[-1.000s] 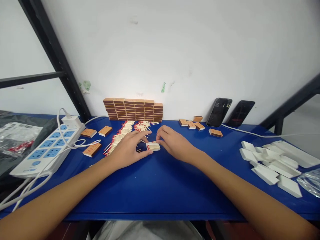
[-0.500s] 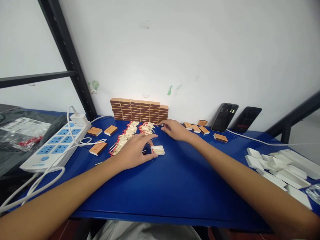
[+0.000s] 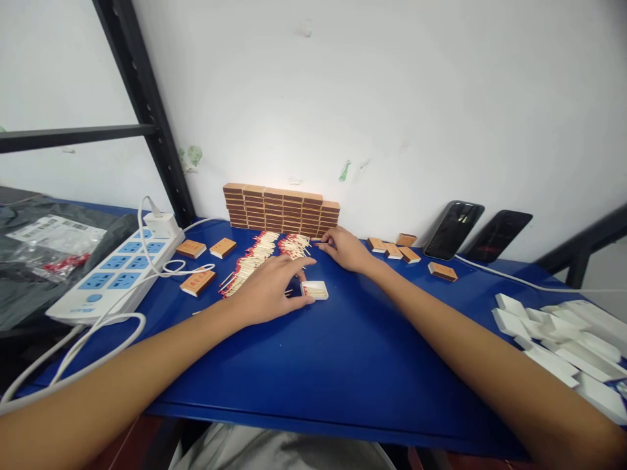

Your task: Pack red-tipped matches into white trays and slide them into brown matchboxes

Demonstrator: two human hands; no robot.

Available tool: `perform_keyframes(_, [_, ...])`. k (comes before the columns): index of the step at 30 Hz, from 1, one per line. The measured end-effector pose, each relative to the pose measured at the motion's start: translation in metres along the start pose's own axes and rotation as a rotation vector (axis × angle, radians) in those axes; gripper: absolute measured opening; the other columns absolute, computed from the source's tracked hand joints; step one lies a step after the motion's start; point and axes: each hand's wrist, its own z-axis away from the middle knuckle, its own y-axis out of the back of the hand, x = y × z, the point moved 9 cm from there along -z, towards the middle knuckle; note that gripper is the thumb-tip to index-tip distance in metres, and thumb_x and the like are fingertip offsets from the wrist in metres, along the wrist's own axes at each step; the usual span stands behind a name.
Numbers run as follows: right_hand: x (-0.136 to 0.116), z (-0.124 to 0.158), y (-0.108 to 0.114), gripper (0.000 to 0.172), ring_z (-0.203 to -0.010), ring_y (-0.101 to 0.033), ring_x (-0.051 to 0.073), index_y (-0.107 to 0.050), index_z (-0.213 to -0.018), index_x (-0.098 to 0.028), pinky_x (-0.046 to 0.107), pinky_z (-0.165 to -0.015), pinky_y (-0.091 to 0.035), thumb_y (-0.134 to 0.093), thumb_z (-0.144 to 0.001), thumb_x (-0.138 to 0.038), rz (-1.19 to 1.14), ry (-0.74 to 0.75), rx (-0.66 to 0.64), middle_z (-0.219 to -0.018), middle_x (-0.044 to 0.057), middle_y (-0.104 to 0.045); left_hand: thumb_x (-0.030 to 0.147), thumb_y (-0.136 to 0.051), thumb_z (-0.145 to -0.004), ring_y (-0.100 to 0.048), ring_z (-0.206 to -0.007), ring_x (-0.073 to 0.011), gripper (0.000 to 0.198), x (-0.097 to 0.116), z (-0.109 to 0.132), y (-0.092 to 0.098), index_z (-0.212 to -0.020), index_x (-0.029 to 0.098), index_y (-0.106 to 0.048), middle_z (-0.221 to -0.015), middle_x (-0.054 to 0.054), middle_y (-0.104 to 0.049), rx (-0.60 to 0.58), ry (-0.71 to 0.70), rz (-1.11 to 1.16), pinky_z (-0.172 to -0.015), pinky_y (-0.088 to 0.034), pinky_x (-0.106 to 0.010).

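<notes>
A small white tray point(image 3: 321, 292) with a few matches in it lies on the blue table point(image 3: 313, 365). My left hand point(image 3: 274, 287) is at the tray's left side, thumb and fingers apart around its left end. Red-tipped matches point(image 3: 259, 251) lie in a long heap behind my left hand, and a smaller match pile point(image 3: 294, 246) is to its right. My right hand point(image 3: 343, 249) reaches to the right of that smaller pile, fingertips closed together by a match at the foot of the stacked matchboxes point(image 3: 279, 212).
Loose matchboxes point(image 3: 198, 281) lie at the left, others point(image 3: 442, 271) at the right. A power strip point(image 3: 117, 267) with white cables is at the left. Two phones point(image 3: 454, 230) lean on the wall. White trays point(image 3: 558, 333) are heaped at the right.
The whole view has shifted a little, so things appear further right. My right fingertips have drawn closer together. My left hand stays beside the tray.
</notes>
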Motion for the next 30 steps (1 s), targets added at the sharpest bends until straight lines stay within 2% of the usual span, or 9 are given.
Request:
perform_keyframes(5, [0.003,0.001,-0.007,0.014,-0.08,-0.062,0.018,-0.068,-0.086,-0.016,0.028,-0.072,-0.042,-0.066,-0.098,-0.023,-0.041,-0.071,-0.119,-0.09,0.008,-0.072,0.039,-0.081,-0.09,-0.063,-0.114,-0.0282,0.064,-0.002,0.0,0.001,-0.146,0.025,-0.053,-0.113,-0.002,-0.075,0.007,0.005,0.002,-0.104,-0.048,-0.045])
perform_keyframes(10, [-0.011,0.027,0.013,0.014,-0.081,-0.061,0.018,-0.067,-0.091,-0.015,0.029,-0.074,-0.043,-0.065,-0.1,-0.026,-0.058,0.013,-0.12,-0.097,0.009,-0.068,0.038,-0.081,-0.09,-0.063,-0.115,-0.0284,0.065,-0.001,0.001,0.002,-0.147,0.024,-0.052,-0.112,-0.003,-0.075,0.025,0.003,-0.011,-0.105,-0.048,-0.045])
perform_keyframes(14, [-0.043,0.062,0.033,0.014,-0.083,-0.06,0.019,-0.067,-0.092,-0.018,0.029,-0.075,-0.044,-0.063,-0.101,-0.029,-0.089,0.097,-0.123,-0.095,0.007,-0.065,0.036,-0.082,-0.089,-0.063,-0.114,-0.0287,0.067,0.0,0.0,0.003,-0.147,0.024,-0.051,-0.113,-0.003,-0.076,0.048,0.014,-0.023,-0.104,-0.049,-0.045])
perform_keyframes(17, [-0.075,0.08,0.031,0.01,-0.082,-0.06,0.018,-0.068,-0.094,-0.019,0.029,-0.074,-0.043,-0.063,-0.1,-0.025,-0.09,0.137,-0.185,-0.097,0.006,-0.064,0.036,-0.083,-0.088,-0.064,-0.115,-0.0293,0.065,0.001,-0.001,0.003,-0.145,0.025,-0.053,-0.112,-0.003,-0.075,0.059,0.008,-0.026,-0.103,-0.049,-0.045])
perform_keyframes(21, [-0.101,0.074,0.02,0.012,-0.082,-0.06,0.017,-0.07,-0.092,-0.019,0.028,-0.071,-0.041,-0.061,-0.1,-0.023,-0.122,0.199,-0.24,-0.096,0.006,-0.066,0.039,-0.082,-0.088,-0.064,-0.113,-0.0306,0.061,0.0,-0.002,0.004,-0.142,0.024,-0.055,-0.114,-0.006,-0.075,0.062,0.011,-0.047,-0.099,-0.051,-0.045])
perform_keyframes(23, [-0.092,0.056,0.025,0.018,-0.083,-0.06,0.018,-0.071,-0.089,-0.018,0.028,-0.071,-0.04,-0.059,-0.101,-0.024,-0.132,0.193,-0.169,-0.091,0.006,-0.067,0.038,-0.082,-0.089,-0.064,-0.112,-0.0305,0.064,-0.001,-0.002,0.004,-0.144,0.024,-0.053,-0.113,-0.005,-0.075,0.058,0.004,-0.043,-0.099,-0.05,-0.046])
perform_keyframes(25, [-0.069,0.035,0.034,0.017,-0.078,-0.059,0.017,-0.071,-0.091,-0.017,0.028,-0.07,-0.039,-0.06,-0.101,-0.025,-0.12,0.126,-0.068,-0.087,0.005,-0.067,0.037,-0.082,-0.089,-0.064,-0.113,-0.03,0.066,-0.001,-0.001,0.004,-0.147,0.026,-0.051,-0.112,-0.004,-0.076,0.054,0.002,-0.029,-0.102,-0.05,-0.046])
perform_keyframes(27, [-0.04,0.017,0.031,0.013,-0.075,-0.058,0.018,-0.072,-0.102,-0.016,0.028,-0.068,-0.037,-0.062,-0.098,-0.024,-0.07,0.047,-0.072,-0.083,0.004,-0.068,0.036,-0.081,-0.09,-0.064,-0.114,-0.0298,0.067,-0.001,-0.001,0.003,-0.148,0.026,-0.05,-0.112,-0.003,-0.076,0.045,0.011,-0.019,-0.103,-0.049,-0.046])
perform_keyframes(30, [-0.01,0.003,0.017,0.026,-0.075,-0.06,0.019,-0.07,-0.121,-0.015,0.028,-0.07,-0.038,-0.062,-0.096,-0.019,-0.016,0.023,-0.125,-0.082,0.004,-0.07,0.037,-0.082,-0.089,-0.063,-0.113,-0.029,0.066,-0.001,0.0,0.003,-0.146,0.026,-0.052,-0.113,-0.003,-0.075,0.034,0.028,-0.009,-0.102,-0.049,-0.045])
